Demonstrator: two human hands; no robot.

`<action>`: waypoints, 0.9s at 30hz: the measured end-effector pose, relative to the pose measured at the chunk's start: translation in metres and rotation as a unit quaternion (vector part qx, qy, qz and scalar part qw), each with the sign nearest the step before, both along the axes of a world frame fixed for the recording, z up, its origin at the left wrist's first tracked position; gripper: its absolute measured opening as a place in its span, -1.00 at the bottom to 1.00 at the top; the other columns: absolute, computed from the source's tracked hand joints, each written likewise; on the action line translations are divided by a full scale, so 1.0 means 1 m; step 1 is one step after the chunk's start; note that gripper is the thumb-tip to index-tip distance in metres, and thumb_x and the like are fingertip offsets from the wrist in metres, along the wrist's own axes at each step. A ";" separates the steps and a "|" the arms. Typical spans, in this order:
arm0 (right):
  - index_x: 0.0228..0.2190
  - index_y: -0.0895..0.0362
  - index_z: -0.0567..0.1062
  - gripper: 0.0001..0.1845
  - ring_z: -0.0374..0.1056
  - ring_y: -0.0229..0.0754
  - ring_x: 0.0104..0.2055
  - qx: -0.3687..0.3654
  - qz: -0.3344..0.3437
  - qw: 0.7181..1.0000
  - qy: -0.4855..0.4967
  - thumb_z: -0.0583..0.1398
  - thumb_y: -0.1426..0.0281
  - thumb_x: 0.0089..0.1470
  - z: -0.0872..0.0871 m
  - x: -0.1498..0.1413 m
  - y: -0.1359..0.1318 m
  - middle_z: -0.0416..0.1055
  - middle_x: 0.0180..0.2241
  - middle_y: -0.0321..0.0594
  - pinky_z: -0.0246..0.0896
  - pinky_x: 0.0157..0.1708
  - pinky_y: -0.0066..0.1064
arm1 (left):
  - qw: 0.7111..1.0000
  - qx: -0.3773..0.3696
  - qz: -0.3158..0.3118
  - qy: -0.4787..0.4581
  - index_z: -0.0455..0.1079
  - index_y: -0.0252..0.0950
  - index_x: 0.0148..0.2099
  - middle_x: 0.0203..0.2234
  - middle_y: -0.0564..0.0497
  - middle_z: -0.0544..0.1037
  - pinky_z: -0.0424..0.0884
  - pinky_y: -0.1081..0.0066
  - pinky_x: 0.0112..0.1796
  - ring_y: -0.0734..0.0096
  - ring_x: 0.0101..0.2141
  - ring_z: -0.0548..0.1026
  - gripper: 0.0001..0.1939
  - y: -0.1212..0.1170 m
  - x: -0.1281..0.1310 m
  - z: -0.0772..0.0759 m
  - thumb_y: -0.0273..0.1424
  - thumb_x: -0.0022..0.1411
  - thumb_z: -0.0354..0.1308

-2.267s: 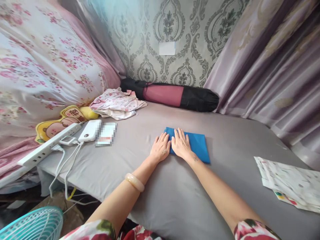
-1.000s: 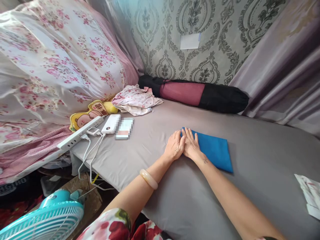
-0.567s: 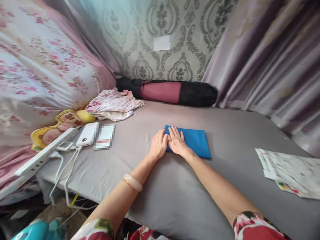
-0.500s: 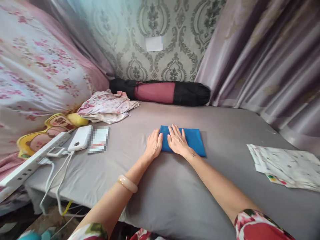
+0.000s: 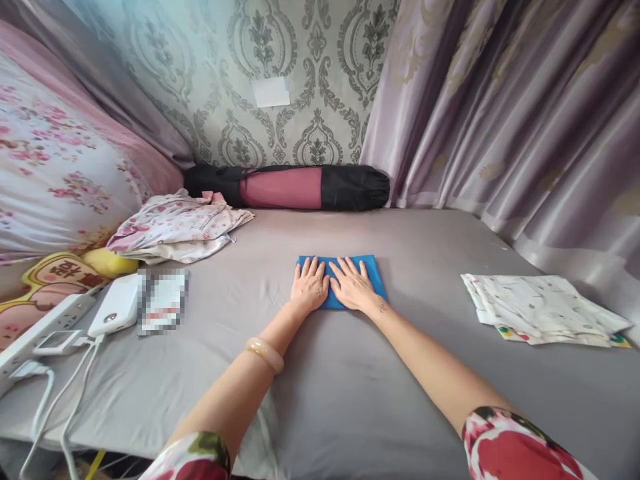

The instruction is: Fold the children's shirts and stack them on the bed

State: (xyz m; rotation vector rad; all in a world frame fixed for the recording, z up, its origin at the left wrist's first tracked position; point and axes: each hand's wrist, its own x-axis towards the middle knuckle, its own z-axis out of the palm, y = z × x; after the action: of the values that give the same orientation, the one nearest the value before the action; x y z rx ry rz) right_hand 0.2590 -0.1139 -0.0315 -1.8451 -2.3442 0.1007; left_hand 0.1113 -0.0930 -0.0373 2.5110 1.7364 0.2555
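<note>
A folded blue cloth lies flat on the grey bed sheet near the middle. Both of my hands rest palm-down on it, side by side. My left hand covers its left part with fingers stretched out. My right hand lies beside it, fingers spread flat over the centre. Neither hand grips anything. A pale bangle sits on my left wrist.
Folded patterned white cloths lie at the right. A black and maroon roll bag lies along the wall. Floral clothes, a power bank, a power strip and cables sit at the left. Curtains hang on the right.
The blue cloth now looks shorter and smaller than before. My left hand has moved from the sheet beside it onto the cloth. The camera has swung to the right.
</note>
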 end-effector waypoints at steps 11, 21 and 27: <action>0.32 0.23 0.07 -0.38 -0.26 -0.02 0.42 0.006 -0.050 0.998 0.041 -0.19 0.26 0.33 0.012 0.018 0.002 -0.13 0.38 -0.03 -0.37 0.34 -0.03 | 1.000 0.006 0.006 -0.004 0.15 -0.37 0.33 0.33 -0.22 0.13 -0.01 0.01 0.27 0.05 0.33 0.04 -0.41 0.007 -0.002 0.008 -0.15 0.42 -0.24; 0.32 0.36 0.02 -0.33 -0.24 0.02 0.41 -0.016 -0.128 0.992 0.008 -0.18 0.23 0.33 -0.002 0.037 -0.002 -0.13 0.37 0.03 -0.37 0.34 -0.01 | 1.000 -0.014 0.026 0.010 0.04 -0.39 0.37 0.36 -0.24 0.02 -0.06 -0.02 0.27 0.05 0.35 -0.04 -0.35 0.012 -0.004 -0.004 -0.11 0.42 -0.30; 0.17 0.22 0.31 -0.49 0.09 0.04 0.29 -0.017 -0.098 0.995 0.020 -0.12 0.27 0.34 0.015 0.049 0.014 0.22 0.24 0.06 -0.26 0.29 0.05 | 0.999 -0.009 0.023 0.024 0.20 -0.30 0.27 0.18 -0.22 0.36 0.07 -0.01 0.19 0.07 0.16 0.31 -0.48 0.033 -0.007 0.019 -0.22 0.42 -0.29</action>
State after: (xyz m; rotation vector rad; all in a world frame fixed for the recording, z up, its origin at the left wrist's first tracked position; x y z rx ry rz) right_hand 0.3079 -0.1004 -0.0163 -2.0578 -2.1356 0.1528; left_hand 0.1038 -0.0598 -0.0184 2.4874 1.8065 0.1812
